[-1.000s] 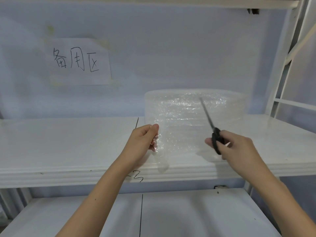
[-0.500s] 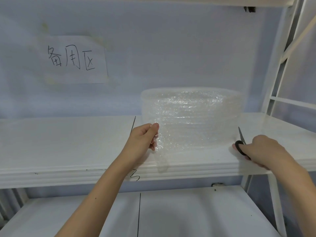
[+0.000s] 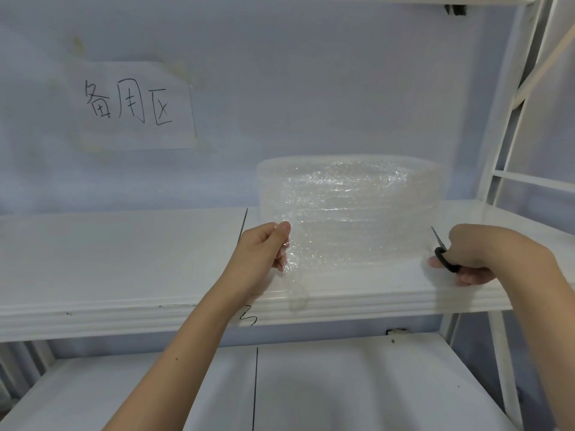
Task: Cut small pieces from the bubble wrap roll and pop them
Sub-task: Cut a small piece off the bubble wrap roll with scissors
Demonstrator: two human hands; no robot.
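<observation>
A: Head view status?
B: Bubble wrap roll [image 3: 351, 209] stands on the white shelf [image 3: 124, 259]. Left hand [image 3: 261, 256] pinches its loose flap [image 3: 294, 275]. Right hand [image 3: 485, 253] grips black-handled scissors [image 3: 443, 255], blades apparently closed, just right of the roll and clear of it.
A: Step?
B: Setup for a cut, I'd say. Next: open the blades and bring them to the flap held taut.
A: Writing?
B: Paper sign [image 3: 133, 104] reads 备用区. Scrawl on shelf edge, unreadable.

Paper sign [image 3: 137, 105] taped to the back wall: handwritten "备用区" in black marker. Shelf edge [image 3: 124, 315] has a black scrawl below the left wrist, partly hidden, unreadable. No other text.
</observation>
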